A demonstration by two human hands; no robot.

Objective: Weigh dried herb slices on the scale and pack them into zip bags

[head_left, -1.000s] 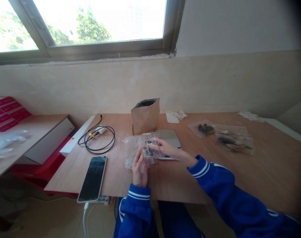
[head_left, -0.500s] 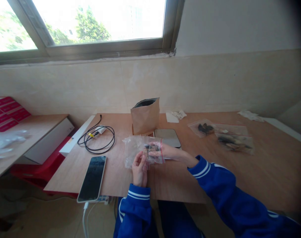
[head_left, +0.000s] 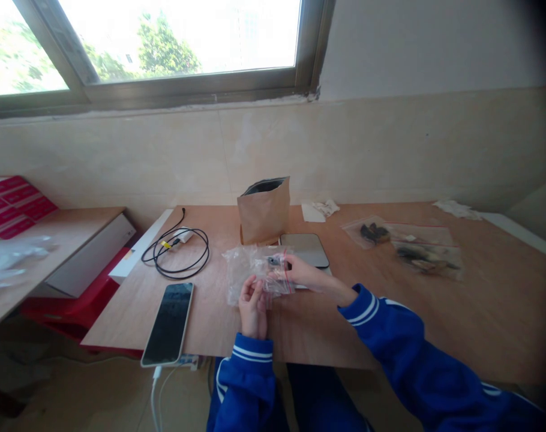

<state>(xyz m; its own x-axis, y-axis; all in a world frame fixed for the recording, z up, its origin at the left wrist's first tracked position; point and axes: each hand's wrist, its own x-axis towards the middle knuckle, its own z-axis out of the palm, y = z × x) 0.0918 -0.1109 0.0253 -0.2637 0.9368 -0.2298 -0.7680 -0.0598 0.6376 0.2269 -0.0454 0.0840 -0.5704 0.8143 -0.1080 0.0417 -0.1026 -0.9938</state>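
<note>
A clear zip bag [head_left: 240,271] with a red seal line lies crinkled on the table in front of me. My left hand [head_left: 252,305] pinches the near side of its plastic, fingers closed. My right hand [head_left: 305,272] is at the bag's red-edged mouth, its fingers bent together around a small dark piece [head_left: 274,261] seen partly through the plastic; its kind I cannot make out. Just behind the right hand is a flat, silver-topped scale [head_left: 304,247]. An open brown paper pouch [head_left: 264,213] stands upright beyond the clear bag.
To the left are a coiled black cable [head_left: 183,277] and a phone [head_left: 168,324] at the table's edge, plugged to a white cord. Two zip bags, one with dark pieces [head_left: 365,233] and a larger one [head_left: 428,255], lie right. Crumpled tissue [head_left: 327,207] sits at the back.
My right hand has drawn back slightly to the right, its fingers out of the bag's inside to its mouth, with a dark piece at the fingertips. My left hand stays nearly still.
</note>
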